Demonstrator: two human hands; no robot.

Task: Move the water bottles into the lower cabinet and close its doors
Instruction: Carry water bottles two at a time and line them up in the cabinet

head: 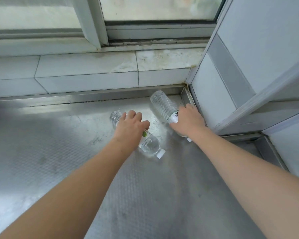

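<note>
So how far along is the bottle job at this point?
Barely started. Nothing is stored yet: both water bottles lie on their sides on the metal counter. In hand: the left hand is closing over the left bottle, the right hand over the right bottle. Left: moving both into the lower cabinet, which isn't in view, and shutting its doors.

The worktop [59, 152] is dull silver steel, embossed all over with a fine grid of small raised dots and mottled with darker grey smudges. At its twelve o'clock edge, the ledge tiles [86, 66] are white, split by thin dark grout lines, with brownish stains towards two o'clock. The left bottle [149, 144] is clear with ribbed walls, a white cap and a white label carrying a green mark. The right bottle [162, 104] is clear and ribbed too, its label white with dark print. The cabinet panels [248, 40] at three o'clock are pale grey-white
</note>
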